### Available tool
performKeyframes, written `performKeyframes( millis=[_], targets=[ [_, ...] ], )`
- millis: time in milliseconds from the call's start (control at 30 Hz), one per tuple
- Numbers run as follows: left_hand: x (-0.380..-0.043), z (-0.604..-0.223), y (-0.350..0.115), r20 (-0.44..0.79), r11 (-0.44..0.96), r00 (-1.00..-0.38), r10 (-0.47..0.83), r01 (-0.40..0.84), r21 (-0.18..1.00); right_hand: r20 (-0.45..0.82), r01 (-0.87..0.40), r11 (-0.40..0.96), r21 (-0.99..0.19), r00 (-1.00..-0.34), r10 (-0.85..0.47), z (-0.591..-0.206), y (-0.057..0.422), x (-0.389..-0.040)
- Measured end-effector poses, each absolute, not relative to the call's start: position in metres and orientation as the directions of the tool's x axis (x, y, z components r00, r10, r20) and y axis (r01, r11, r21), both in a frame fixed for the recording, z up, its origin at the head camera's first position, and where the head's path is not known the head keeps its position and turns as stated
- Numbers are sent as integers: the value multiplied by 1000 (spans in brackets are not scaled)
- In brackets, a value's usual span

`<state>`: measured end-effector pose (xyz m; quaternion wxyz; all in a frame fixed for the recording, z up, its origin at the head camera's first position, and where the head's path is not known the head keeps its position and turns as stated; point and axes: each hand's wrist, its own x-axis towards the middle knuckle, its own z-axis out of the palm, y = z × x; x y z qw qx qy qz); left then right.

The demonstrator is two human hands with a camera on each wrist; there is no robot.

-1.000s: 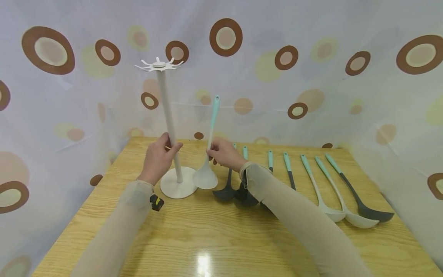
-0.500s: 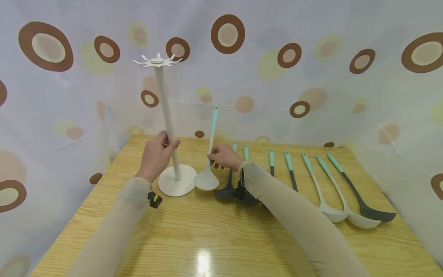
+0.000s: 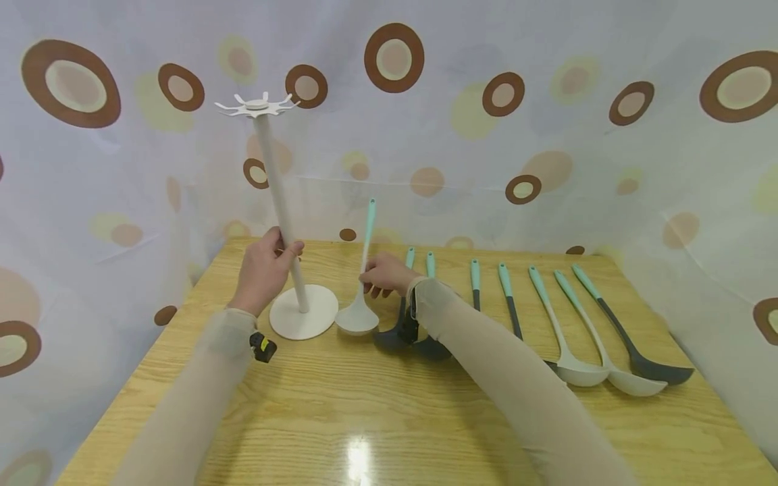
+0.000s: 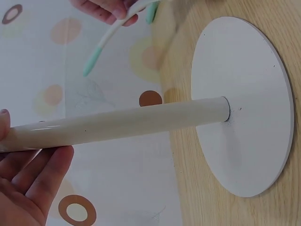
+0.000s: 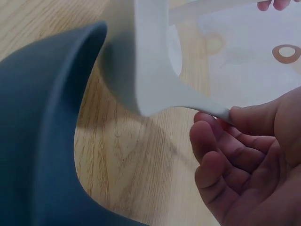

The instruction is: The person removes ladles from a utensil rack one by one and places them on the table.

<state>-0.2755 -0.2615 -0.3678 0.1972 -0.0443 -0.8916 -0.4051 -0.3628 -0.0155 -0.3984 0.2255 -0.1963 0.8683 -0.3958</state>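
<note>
My left hand [image 3: 263, 268] grips the pole of a white utensil stand [image 3: 276, 179], thumb on one side and fingers on the other. The stand tilts a little to the left, its round base [image 4: 244, 155] on the table and a ring of hooks [image 3: 256, 106] at the top. With my right hand [image 3: 387, 273] I pinch a white ladle [image 3: 357, 317] by its stem just above the bowl. Its mint handle [image 3: 371, 219] points up and the bowl is low, right beside the stand's base. In the right wrist view, thumb and fingertips meet on the stem [image 5: 202, 101].
Several more ladles lie in a row to the right, such as a dark one [image 3: 659, 371] and a white one [image 3: 638, 385], all with mint handles. My right forearm covers some bowls. A patterned curtain [image 3: 425, 148] surrounds the wooden table [image 3: 304, 418].
The ladle has come down toward the table in my right hand, its handle tip now lower. The stand has shifted slightly left with my left hand, away from the ladle.
</note>
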Motion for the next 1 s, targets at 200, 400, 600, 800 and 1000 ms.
performKeyframes(
  millis=[200, 400, 600, 800, 1000],
  targets=[
    [-272, -364, -264, 367, 656, -929, -59, 241, 716, -283, -130, 642, -756, -819, -499, -404, -20, -369],
    [-272, -365, -263, 363, 658, -930, -53, 241, 714, -329, -97, 686, -721, -824, -462, -408, -21, -369],
    [-271, -368, -261, 365, 652, -930, -48, 247, 716, -386, -47, 710, -703, -813, -436, -412, -20, -370],
    [-270, -369, -260, 370, 651, -928, -48, 252, 716, -457, -22, 761, -648, -788, -413, -413, -20, -371],
    [-270, -369, -261, 387, 660, -921, -50, 261, 705, -515, -10, 785, -620, -749, -417, -411, -18, -367]
  ],
)
